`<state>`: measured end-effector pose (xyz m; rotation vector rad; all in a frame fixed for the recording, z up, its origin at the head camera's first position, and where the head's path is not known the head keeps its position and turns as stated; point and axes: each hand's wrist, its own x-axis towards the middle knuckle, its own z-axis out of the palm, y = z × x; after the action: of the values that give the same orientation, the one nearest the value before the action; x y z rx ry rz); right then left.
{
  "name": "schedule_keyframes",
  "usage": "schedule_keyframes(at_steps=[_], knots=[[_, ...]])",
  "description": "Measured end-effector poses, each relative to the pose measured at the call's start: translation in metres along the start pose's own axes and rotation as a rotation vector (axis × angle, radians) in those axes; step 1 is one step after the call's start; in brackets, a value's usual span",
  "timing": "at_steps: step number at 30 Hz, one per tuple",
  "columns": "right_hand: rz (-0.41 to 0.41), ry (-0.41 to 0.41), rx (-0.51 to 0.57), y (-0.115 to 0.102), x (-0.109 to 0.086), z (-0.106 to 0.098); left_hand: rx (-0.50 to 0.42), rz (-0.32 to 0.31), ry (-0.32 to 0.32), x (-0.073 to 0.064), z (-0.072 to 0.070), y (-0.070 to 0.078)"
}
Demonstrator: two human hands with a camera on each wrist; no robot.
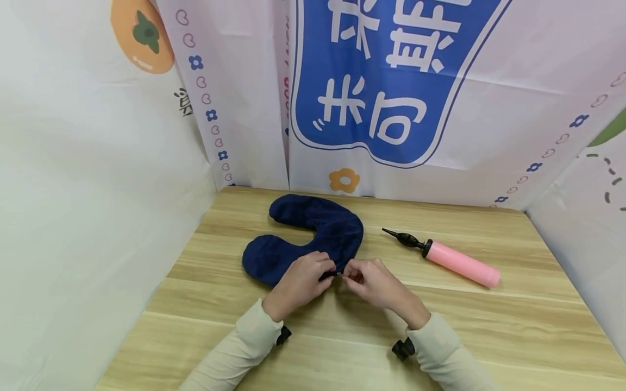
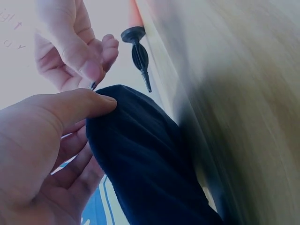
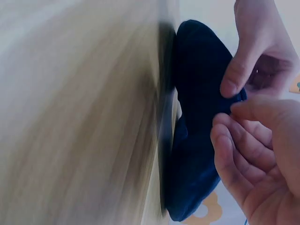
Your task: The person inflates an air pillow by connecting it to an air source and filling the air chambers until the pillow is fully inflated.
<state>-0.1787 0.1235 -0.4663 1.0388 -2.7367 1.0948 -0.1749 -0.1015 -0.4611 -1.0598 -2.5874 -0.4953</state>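
Wooden tabletop (image 1: 533, 320), navy neck pillow (image 1: 337, 231), pinching hands (image 1: 301, 279) (image 1: 375, 281)

Beneath the left grip (image 1: 300, 279), part of the navy cushion (image 1: 337, 236) is hidden from the head camera, and the small dark piece (image 2: 93, 86) at the tips of the right grip (image 1: 373, 279) is too small to tell. In the left wrist view, the pink pump (image 1: 459, 263) beyond the right grip is cut by the top edge, and the cushion below the left grip is cut off at the bottom. The right wrist view blurs the surface (image 3: 70, 117) left of the right grip, and the head view crops the sleeves (image 1: 256, 332) behind both grips.
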Motion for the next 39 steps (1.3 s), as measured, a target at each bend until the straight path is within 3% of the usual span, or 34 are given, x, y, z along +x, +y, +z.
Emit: schedule_keyframes(at_steps=[3, 8, 21, 32, 39], knots=[[-0.013, 0.003, 0.004, 0.001, 0.0, -0.001, 0.02, -0.001, 0.002, 0.0, 0.0, 0.001], [-0.01, 0.077, 0.001, -0.001, -0.002, 0.003, 0.049, 0.014, 0.018, 0.0, -0.002, 0.003], [-0.066, 0.186, -0.145, -0.006, -0.004, 0.008, 0.147, 0.036, 0.053, -0.003, 0.001, 0.008], [0.055, 0.197, -0.149, 0.019, -0.005, -0.001, 0.147, 0.048, 0.061, -0.015, -0.011, 0.009], [-0.03, 0.205, -0.061, 0.019, -0.002, -0.002, 0.147, -0.017, 0.046, -0.019, -0.019, 0.011]])
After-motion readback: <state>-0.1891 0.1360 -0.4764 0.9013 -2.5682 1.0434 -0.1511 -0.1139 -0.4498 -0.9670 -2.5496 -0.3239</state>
